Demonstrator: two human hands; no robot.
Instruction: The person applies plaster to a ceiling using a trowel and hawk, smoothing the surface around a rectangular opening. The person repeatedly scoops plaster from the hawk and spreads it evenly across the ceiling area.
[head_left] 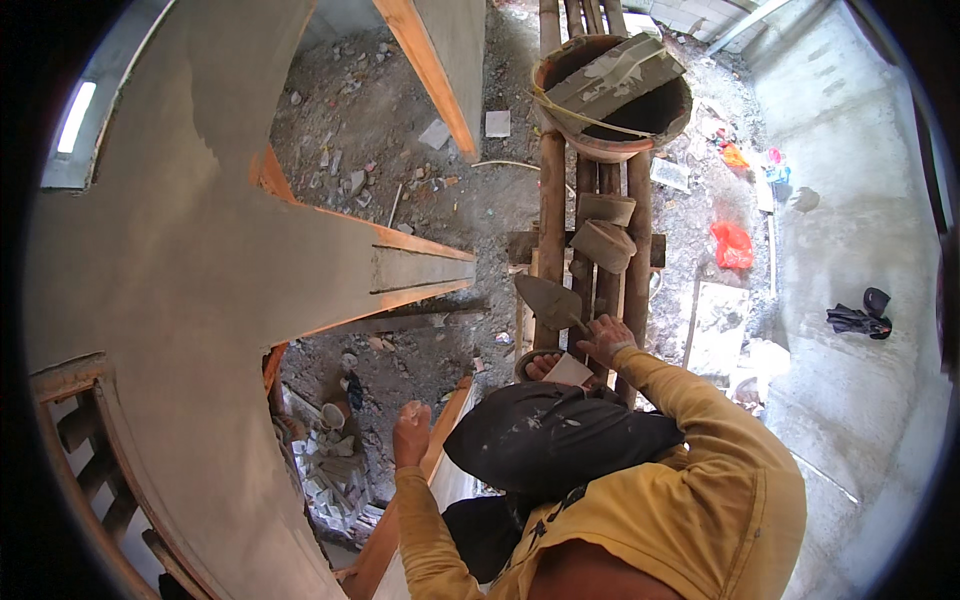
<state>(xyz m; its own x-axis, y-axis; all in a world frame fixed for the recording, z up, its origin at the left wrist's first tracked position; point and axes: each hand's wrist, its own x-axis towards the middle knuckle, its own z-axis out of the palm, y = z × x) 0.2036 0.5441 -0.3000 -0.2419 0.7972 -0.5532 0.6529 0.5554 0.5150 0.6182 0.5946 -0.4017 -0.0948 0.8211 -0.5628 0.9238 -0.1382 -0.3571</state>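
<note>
My right hand (607,341) reaches down to the bamboo scaffold and closes round the handle end of a trowel (549,301). The trowel's grey, pointed blade lies across the poles, aimed to the far left. My left hand (411,434) is raised at the left beside an orange wooden frame (449,418). Its fingers are curled closed; whatever may be inside them is hidden. Just left of my right hand, my bare toes show in a sandal on the scaffold, with a small pale flat piece (569,370) by them.
Bamboo poles (552,200) run away from me, high above a rubble-strewn floor (345,120). On them stand a mortar-stained bucket (620,150) with a grey board across it and two grey-crusted blocks (604,245). A plastered wall (190,240) with wooden-framed openings rises at left.
</note>
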